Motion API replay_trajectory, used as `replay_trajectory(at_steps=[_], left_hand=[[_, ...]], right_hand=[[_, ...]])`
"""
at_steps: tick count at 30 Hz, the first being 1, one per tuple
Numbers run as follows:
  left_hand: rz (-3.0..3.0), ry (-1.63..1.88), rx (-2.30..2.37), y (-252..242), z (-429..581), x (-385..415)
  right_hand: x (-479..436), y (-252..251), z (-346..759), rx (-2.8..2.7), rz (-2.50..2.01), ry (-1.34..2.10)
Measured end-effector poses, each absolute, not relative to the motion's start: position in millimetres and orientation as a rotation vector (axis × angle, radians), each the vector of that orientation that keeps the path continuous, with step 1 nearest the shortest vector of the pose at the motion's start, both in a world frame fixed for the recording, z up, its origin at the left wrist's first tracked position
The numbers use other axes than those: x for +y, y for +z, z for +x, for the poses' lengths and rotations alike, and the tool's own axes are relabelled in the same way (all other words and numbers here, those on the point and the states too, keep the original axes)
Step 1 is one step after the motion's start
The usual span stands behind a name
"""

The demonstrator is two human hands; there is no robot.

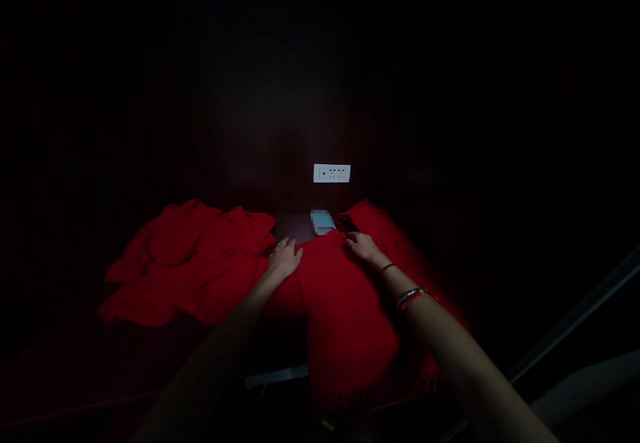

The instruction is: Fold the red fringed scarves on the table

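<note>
A red fringed scarf (345, 309) lies spread in front of me, its fringed end hanging toward the table's near edge. My left hand (285, 258) rests flat at the scarf's far left corner, fingers stretched out and apart, with a ring on one finger. At the far right corner, my right hand (363, 246) has its fingers closed on the scarf's edge. Bracelets circle my right wrist and forearm. More red cloth (195, 249) lies rumpled to the left. Another red fringed piece (385, 229) extends behind and under my right arm.
The dark table (75, 356) meets a dark wall that carries a white socket plate (332, 173). A small pale blurred item (321, 221) lies beyond the scarf. A pale diagonal bar (575, 329) shows at the right. Most surroundings are too dark to make out.
</note>
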State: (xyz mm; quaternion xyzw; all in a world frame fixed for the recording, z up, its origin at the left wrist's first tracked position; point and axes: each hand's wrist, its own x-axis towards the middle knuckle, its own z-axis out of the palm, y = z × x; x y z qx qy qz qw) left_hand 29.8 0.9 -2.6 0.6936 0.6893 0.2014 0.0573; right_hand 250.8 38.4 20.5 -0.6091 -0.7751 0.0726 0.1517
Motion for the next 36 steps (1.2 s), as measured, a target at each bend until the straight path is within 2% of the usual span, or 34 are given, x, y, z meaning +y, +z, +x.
replay_trajectory(at_steps=[5, 11, 17, 22, 26, 36], left_hand=[[1.798, 0.628, 2.178, 1.4, 32.3, 32.5], [1.787, 0.670, 2.036, -11.3, 19.7, 51.7], [1.799, 0.699, 2.057, -16.7, 15.3, 52.4], [1.834, 0.735, 2.079, -14.9, 19.8, 48.0], [1.852, 0.749, 2.078, -14.6, 18.3, 46.2], [1.910, 0.826, 2.015, -8.4, 13.3, 55.3]], right_hand=[[77.1, 14.0, 243.2, -2.082, -1.929, 0.234], [102.5, -0.2, 239.4, -2.037, -1.964, 0.241], [89.6, -0.9, 235.7, -2.005, -1.980, 0.131], [68.8, 14.5, 211.3, -2.170, -1.567, -0.175], [39.9, 7.5, 194.1, -2.484, -1.220, -0.042], [5.1, -9.7, 207.7, -2.760, -1.056, -0.068]])
